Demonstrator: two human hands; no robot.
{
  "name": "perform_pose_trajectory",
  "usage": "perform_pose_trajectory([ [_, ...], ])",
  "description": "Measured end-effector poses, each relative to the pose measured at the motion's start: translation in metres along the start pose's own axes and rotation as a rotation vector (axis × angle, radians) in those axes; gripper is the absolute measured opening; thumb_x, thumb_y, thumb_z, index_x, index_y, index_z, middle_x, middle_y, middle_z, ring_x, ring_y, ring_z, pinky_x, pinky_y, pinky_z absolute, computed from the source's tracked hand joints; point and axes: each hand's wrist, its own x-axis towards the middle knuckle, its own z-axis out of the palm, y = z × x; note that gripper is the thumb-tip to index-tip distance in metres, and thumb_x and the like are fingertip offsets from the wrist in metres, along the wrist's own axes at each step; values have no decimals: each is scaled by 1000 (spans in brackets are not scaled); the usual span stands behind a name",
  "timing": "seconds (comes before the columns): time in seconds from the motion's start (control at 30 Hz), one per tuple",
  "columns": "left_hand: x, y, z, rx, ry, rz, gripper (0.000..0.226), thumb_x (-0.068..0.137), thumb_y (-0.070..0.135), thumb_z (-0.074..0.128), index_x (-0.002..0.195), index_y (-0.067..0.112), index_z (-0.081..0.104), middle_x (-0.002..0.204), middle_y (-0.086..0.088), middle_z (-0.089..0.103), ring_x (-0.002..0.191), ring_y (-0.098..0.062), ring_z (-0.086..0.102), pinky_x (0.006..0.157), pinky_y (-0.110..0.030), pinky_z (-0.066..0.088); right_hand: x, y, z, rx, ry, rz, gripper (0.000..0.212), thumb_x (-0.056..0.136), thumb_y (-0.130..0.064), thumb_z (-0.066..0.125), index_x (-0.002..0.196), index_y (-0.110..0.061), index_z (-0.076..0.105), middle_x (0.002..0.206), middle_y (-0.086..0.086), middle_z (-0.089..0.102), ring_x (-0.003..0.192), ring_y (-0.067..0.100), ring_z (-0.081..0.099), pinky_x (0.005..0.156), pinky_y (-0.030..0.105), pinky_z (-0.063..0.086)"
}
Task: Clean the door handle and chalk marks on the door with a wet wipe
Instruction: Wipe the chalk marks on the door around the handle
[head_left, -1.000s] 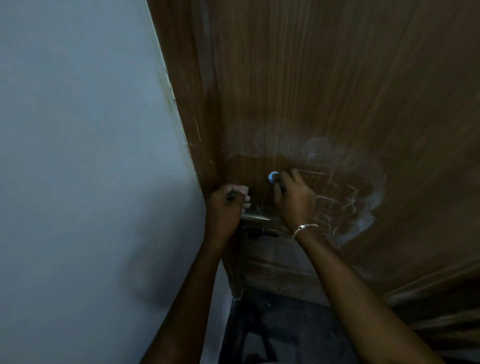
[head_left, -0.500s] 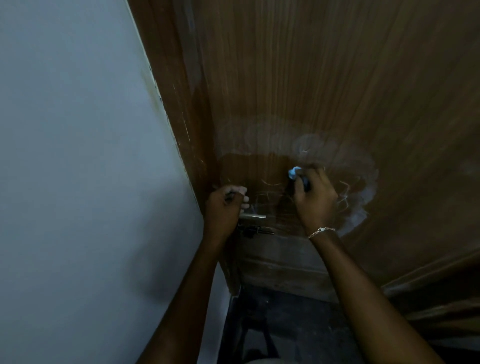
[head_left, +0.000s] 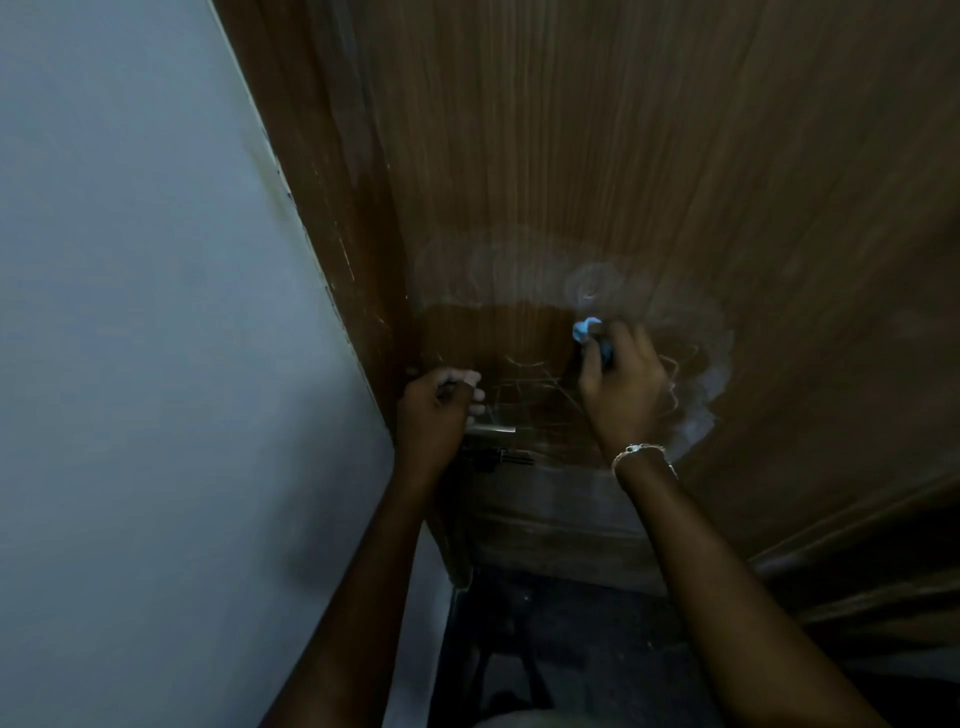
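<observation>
**While the left hand (head_left: 434, 410) clasps the handle, the right wipes at the chalk**

Where the brown wooden door (head_left: 623, 130) meets the pale wall (head_left: 130, 312) on the left, the left hand is clenched round the door handle (head_left: 491, 429). The handle's metal end shows just to the right of the knuckles. A dark fitting (head_left: 501, 458) sits on the door just below the handle.

To the right, the right hand (head_left: 621, 387) presses against the door, its fingers curled round a bunched blue wet wipe (head_left: 586, 330). The wipe pokes out at the far side of the hand and touches the wood.

Thin chalk marks (head_left: 530, 387) cross the door between the two hands. A cloudy white smear (head_left: 711, 384) curves round the right side of the right hand. A silver bracelet (head_left: 641, 452) circles the right wrist. Near the bottom, below the door, lies a dark floor (head_left: 571, 649).
</observation>
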Motion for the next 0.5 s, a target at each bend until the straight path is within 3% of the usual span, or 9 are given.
perform_pose_trajectory([
  [0.1, -1, 3, 7, -16, -27, -6, 15, 97, 19, 60, 104, 11, 71, 85, -2, 74, 75, -15, 72, 63, -21, 56, -16, 16, 4, -20, -113, -14, 9, 90, -15, 63, 98, -16, 65, 95, 0, 65, 79, 17, 63, 62, 27, 50],
  [0.2, -4, -1, 8, -29, -34, -13, 15, 97, 21, 61, 104, 12, 71, 86, -2, 74, 79, -18, 73, 67, -27, 58, -15, 37, -10, 37, 6, 83, 3, 87, -11, 64, 90, -10, 65, 84, 5, 66, 76, 20, 62, 65, 29, 48],
  [0.3, -4, -2, 11, -38, -15, -26, 14, 97, 20, 61, 103, 13, 71, 88, -5, 74, 82, -23, 73, 71, -33, 60, 1, 31, -20, 117, 105, 122, 7, 89, -13, 64, 94, -10, 68, 87, 4, 68, 79, 15, 62, 69, 27, 49],
  [0.4, -6, 2, 20, -23, -47, -22, 14, 98, 21, 60, 102, 15, 71, 88, -4, 74, 80, -19, 73, 67, -27, 57, 1, 22, -14, 75, -30, 57, 8, 90, -16, 63, 98, -15, 67, 89, -1, 68, 78, 13, 64, 65, 24, 48],
  [0.5, -7, 4, 25, -14, -61, -6, 16, 98, 25, 60, 104, 14, 71, 89, -3, 75, 80, -17, 74, 65, -25, 57, -9, 35, -17, 14, -100, 56, 5, 88, -13, 64, 93, -15, 65, 83, 0, 67, 74, 15, 64, 63, 15, 37],
])
